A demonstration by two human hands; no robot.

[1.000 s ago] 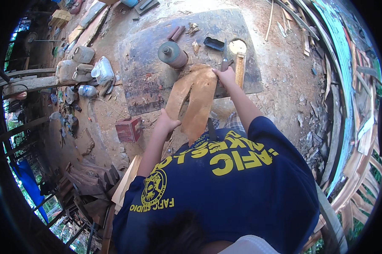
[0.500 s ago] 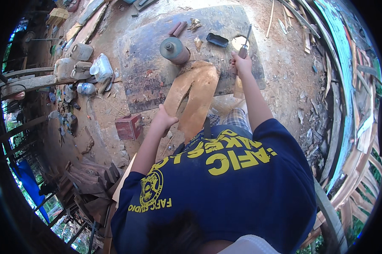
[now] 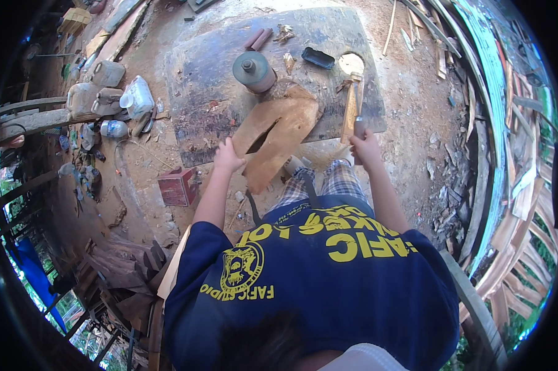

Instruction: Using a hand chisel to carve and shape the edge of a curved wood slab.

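Note:
A smooth brown wooden piece (image 3: pixel 263 123), forked into two broad legs by a slit, leans toward me across the edge of a dark board (image 3: pixel 214 65). My left hand (image 3: pixel 228 157) grips the lower end of its left leg. In my right hand (image 3: pixel 367 151) is a hand tool (image 3: pixel 359 127) with a dark handle; its slim blade points away from me. Just beyond it lies a pale wooden strip (image 3: pixel 350 108), overlapping the blade. Against the far end of the forked piece stands a round canister (image 3: pixel 254 73) with a green-grey top.
On the board lie a black tray (image 3: pixel 318 59), a round pale disc (image 3: pixel 351 63) and two reddish rods (image 3: pixel 258 39). A red box (image 3: pixel 177 187) sits on the ground at left. Plastic jugs (image 3: pixel 108 74) and a white bottle (image 3: pixel 138 98) stand farther left. Planks (image 3: pixel 495 154) line the right side.
My right hand has come down toward me with the tool, from beside the disc to the board's near edge. My left hand has shifted slightly up and left.

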